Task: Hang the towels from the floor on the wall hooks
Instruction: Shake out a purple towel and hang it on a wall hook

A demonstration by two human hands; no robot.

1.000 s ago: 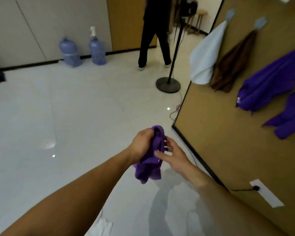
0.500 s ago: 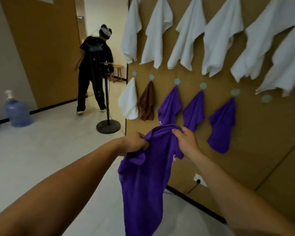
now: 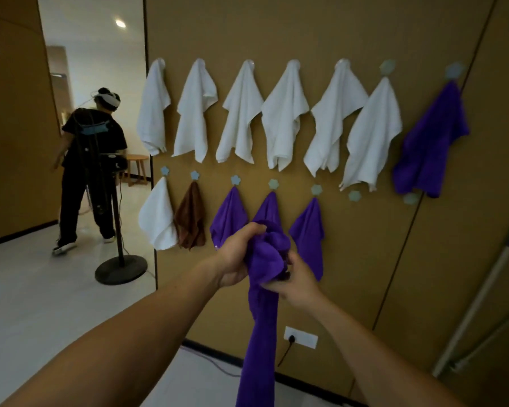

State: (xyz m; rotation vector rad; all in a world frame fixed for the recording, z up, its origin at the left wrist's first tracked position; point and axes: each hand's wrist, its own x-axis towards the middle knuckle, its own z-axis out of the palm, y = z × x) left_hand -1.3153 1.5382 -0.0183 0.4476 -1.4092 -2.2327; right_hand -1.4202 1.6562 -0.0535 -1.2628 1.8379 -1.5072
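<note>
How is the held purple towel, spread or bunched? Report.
Bunched: left hand and right hand grip the purple towel crumpled; its tail hangs narrow.

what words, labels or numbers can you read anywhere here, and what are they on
No text in this view can be read.
White speck, perhaps a tag, at the lower edge of the hung purple towel next to the brown one: too small to read.
Socket plate low on the wall: no print shows.
Held purple towel, white towels and hooks: no marks show.

Held towel (image 3: 266, 259) before wall (image 3: 365, 259), below upper row (image 3: 241, 113).
</note>
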